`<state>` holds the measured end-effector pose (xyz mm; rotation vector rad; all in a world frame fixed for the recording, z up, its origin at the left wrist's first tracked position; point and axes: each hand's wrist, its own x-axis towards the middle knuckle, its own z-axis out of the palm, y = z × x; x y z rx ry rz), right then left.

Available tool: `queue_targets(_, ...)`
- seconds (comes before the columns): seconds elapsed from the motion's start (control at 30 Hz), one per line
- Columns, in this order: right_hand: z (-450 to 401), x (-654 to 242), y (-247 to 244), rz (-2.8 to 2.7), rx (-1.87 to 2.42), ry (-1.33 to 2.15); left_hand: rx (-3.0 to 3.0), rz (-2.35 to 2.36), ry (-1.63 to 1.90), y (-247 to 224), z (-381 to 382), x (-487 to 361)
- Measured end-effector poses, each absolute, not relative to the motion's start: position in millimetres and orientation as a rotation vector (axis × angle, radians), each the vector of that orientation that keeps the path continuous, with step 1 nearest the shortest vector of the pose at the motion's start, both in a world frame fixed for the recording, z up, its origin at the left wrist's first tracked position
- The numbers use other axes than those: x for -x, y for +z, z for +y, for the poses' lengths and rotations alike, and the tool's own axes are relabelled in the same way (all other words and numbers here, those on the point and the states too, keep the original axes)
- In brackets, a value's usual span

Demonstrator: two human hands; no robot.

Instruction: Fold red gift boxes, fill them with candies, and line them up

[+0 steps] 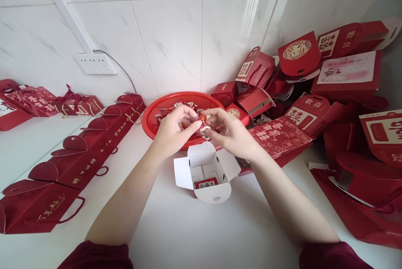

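My left hand (179, 129) and my right hand (228, 131) meet over the front of a red mesh basket (150, 112). Between their closed fingers is a small red-wrapped candy (204, 130), pinched from both sides. Several wrapped candies (176, 105) lie in the basket behind my fingers. Just below my hands stands a small box (204, 160) with its white flaps folded outward. Inside it, on the bottom, rests a red packet (206, 183) with a pale label.
A row of closed red boxes (84, 152) runs along the left side. Red gift boxes (300, 53) are piled at the right, and a patterned red bag (279, 135) lies near my right forearm. A socket strip (96, 64) with a cable is on the tiled wall.
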<state>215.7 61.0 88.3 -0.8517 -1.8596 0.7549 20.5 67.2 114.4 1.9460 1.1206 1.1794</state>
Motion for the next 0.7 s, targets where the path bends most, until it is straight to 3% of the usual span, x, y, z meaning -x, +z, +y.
queue_targets(0.13,63.1,-230.1,96.2,-1.886,1.031,0.413,-2.265,1.232,1.141,113.8,47.2,-24.9)
queue_targets(0.3,67.9,-245.7,101.1,-1.91,1.089,0.247,-2.898,0.914,0.397,68.0,-2.1,-28.0)
queue_targets(0.47,67.8,-247.9,103.3,-1.913,1.068,0.237,-3.172,0.717,0.616,28.5,-37.3,-22.8)
queue_targets(0.7,64.7,-247.5,105.2,-1.891,1.073,0.292,-3.188,0.703,0.608,31.5,-34.7,-20.4)
